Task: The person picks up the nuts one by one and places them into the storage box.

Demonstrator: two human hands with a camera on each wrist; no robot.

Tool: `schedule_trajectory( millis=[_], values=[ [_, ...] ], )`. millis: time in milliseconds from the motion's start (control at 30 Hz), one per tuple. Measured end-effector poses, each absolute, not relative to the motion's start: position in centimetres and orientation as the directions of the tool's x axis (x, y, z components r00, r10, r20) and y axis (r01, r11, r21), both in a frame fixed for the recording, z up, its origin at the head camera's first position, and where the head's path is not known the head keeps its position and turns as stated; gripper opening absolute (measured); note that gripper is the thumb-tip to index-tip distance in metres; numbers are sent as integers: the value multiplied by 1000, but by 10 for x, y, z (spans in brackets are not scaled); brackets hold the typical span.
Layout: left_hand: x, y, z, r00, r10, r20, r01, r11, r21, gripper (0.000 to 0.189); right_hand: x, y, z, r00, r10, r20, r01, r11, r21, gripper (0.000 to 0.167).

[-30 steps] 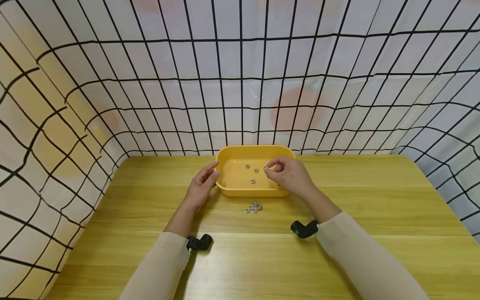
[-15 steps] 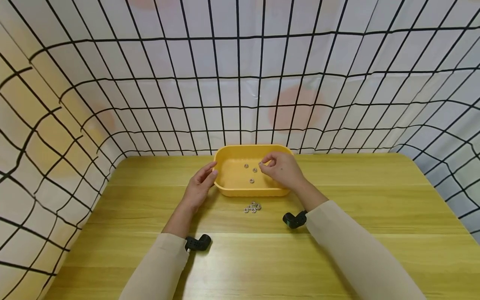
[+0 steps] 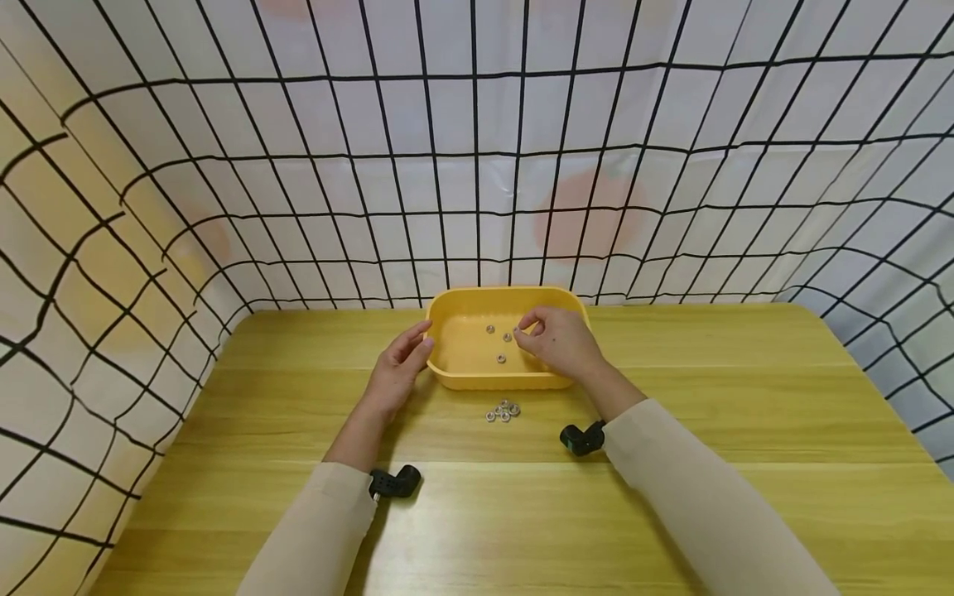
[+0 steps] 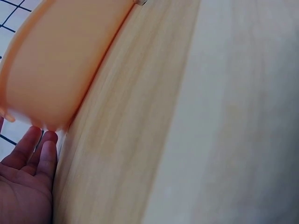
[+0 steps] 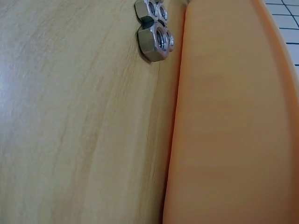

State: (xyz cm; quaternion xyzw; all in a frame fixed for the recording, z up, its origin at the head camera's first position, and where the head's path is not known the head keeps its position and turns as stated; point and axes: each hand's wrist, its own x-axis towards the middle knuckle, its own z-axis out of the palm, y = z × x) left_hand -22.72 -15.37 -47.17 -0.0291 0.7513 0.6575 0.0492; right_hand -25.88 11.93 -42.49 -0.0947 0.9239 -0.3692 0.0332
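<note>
A yellow tray (image 3: 492, 382) stands at the back of the table, with several small metal nuts (image 3: 501, 358) on its floor. My left hand (image 3: 395, 377) is at the tray's left end; in the left wrist view its fingertips (image 4: 49, 136) touch the outer wall with the fingers fairly straight. Over the tray's right half, my right hand (image 3: 564, 341) pinches a nut (image 3: 517, 330) between thumb and forefinger, low above the tray floor. That nut is mostly hidden by the fingertips. The right wrist view does not show the hand.
A small cluster of hex nuts (image 3: 504, 411) lies on the wooden table (image 3: 477, 530) just in front of the tray, seen closer as nuts (image 5: 154, 42) in the right wrist view. Behind the table hangs a white cloth with a black grid (image 3: 492, 182).
The right hand has shifted slightly left inside the tray, still pinching the nut. The left hand stays at the tray's end, and the other nuts keep their places.
</note>
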Motion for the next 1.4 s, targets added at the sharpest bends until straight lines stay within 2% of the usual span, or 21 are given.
schedule_trajectory(
  millis=[367,1000,1133,1267,1400],
  values=[
    [-226,-154,-474,-998,23,-66,-63,126,990,45,-258,119,-426,-980,-200,6,-152,725,-671,20],
    [-227,-155,-475,-997,17,-81,-79,126,989,45,-258,117,-424,-985,-170,-27,-102,701,-706,24],
    [-227,-154,-475,-997,12,-79,-77,124,989,45,-258,119,-420,-988,-151,-22,-82,648,-757,24],
    [-226,-154,-475,-997,11,-79,-77,130,989,44,-259,125,-415,-993,-114,5,-63,517,-854,28],
    [-226,-154,-475,-997,15,-76,-73,138,988,45,-259,131,-411,-996,-94,5,-46,442,-896,30]
  ],
)
